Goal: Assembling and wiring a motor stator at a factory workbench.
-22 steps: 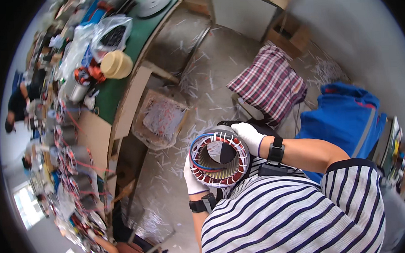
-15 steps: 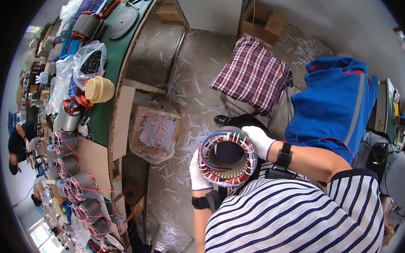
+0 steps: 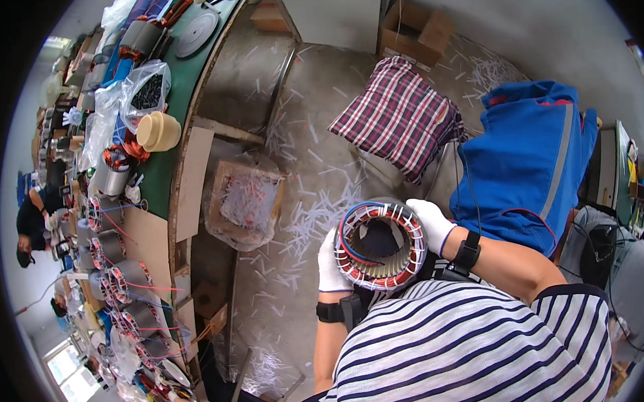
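A ring-shaped motor stator (image 3: 384, 275) is held up close to my striped shirt, its open end facing up. Red windings laced with white cord circle the rim, and blue and red lead wires lie along its left inner side. My left hand (image 3: 332, 264), in a white glove, is closed against the stator's left side. On the far right side my right hand (image 3: 432, 226), gloved too, grips the outer wall. The fingertips of both hands are partly hidden behind the stator.
At left a green-topped workbench (image 3: 197, 76) carries several more stators (image 3: 133, 273) and a cream plastic container (image 3: 159, 131). Below stands a plastic-lined box (image 3: 246, 205) of scraps. White strips litter the floor. A checked cushion (image 3: 401, 117) and blue jacket (image 3: 528, 168) are beyond my hands.
The stator and both hands have shifted right and slightly up in the picture, with the grip unchanged. A dark shoe beyond the stator has gone out of sight.
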Demonstrator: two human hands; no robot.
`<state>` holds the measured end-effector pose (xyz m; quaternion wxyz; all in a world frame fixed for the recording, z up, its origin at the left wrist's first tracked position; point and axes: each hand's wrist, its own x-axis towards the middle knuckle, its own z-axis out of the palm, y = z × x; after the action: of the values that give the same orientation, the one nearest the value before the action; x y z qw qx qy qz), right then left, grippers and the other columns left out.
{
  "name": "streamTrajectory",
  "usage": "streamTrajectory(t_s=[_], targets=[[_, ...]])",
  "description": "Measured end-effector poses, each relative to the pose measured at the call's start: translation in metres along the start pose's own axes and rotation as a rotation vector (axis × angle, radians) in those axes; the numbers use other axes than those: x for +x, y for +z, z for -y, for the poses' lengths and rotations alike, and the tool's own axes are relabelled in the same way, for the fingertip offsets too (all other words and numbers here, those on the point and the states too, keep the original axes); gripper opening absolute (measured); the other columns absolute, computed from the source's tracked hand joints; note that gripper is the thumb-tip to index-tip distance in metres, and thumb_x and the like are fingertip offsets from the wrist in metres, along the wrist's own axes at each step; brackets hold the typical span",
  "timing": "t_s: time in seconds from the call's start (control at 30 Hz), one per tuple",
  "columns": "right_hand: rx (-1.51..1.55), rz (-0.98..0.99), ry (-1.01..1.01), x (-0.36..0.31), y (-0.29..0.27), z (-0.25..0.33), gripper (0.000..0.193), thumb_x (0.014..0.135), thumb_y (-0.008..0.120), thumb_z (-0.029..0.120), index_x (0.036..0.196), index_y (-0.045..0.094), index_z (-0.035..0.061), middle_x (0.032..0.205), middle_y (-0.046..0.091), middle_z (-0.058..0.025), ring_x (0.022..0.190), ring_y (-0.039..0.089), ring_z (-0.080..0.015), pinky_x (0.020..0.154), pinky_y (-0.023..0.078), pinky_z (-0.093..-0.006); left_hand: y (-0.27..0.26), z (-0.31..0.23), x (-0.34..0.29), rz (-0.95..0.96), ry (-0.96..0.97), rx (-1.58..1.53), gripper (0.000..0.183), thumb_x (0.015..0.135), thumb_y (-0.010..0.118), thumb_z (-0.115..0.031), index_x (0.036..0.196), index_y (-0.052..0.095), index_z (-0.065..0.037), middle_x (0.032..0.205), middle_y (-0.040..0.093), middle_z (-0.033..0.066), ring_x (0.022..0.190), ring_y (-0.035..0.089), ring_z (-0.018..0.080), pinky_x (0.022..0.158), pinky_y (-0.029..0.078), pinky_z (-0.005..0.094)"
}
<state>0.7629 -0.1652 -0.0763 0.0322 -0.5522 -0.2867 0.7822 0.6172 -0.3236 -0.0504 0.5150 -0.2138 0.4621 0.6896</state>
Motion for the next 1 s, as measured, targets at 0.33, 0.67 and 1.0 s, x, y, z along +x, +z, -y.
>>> streamTrajectory(t_s=[0.33, 0.67, 1.0], targets=[[-0.067, 0.058, -0.114, 0.036, -0.008, -0.035, 0.015, 0.088, 0.049, 0.008, 0.085, 0.061, 0.0001, 0.078, 0.062, -0.0188, 0.070, 0.062, -0.0234, 0.062, 0.047, -0.0376, -0.003, -0.021, 0.007, 0.060, -0.041, 0.071, 0.028, 0.095, 0.050, -0.023, 0.109, 0.062, -0.002, 0.103, 0.068, 0.0087, 0.092, 0.064, 0.0181, 0.082, 0.052, 0.0318], [-0.501, 0.114, -0.429, 0.050, 0.030, -0.036, 0.011, 0.084, 0.056, 0.010, 0.081, 0.062, 0.0015, 0.075, 0.063, -0.0203, 0.071, 0.063, -0.0301, 0.064, 0.047, -0.0391, -0.032, -0.042, -0.014, 0.072, 0.114, 0.011, 0.033, 0.095, 0.050, -0.023, 0.114, 0.061, 0.001, 0.108, 0.067, 0.0102, 0.097, 0.062, 0.0200, 0.087, 0.050, 0.0337], [-0.765, 0.353, -0.089, 0.030, 0.121, 0.016, 0.026, 0.090, 0.042, 0.014, 0.088, 0.064, -0.0005, 0.083, 0.063, -0.0195, 0.073, 0.060, -0.0268, 0.067, 0.046, -0.0381, -0.074, -0.019, -0.037, -0.185, 0.323, -0.296, 0.034, 0.096, 0.048, -0.026, 0.116, 0.060, -0.001, 0.108, 0.066, 0.0087, 0.097, 0.062, 0.0182, 0.085, 0.050, 0.0326]])
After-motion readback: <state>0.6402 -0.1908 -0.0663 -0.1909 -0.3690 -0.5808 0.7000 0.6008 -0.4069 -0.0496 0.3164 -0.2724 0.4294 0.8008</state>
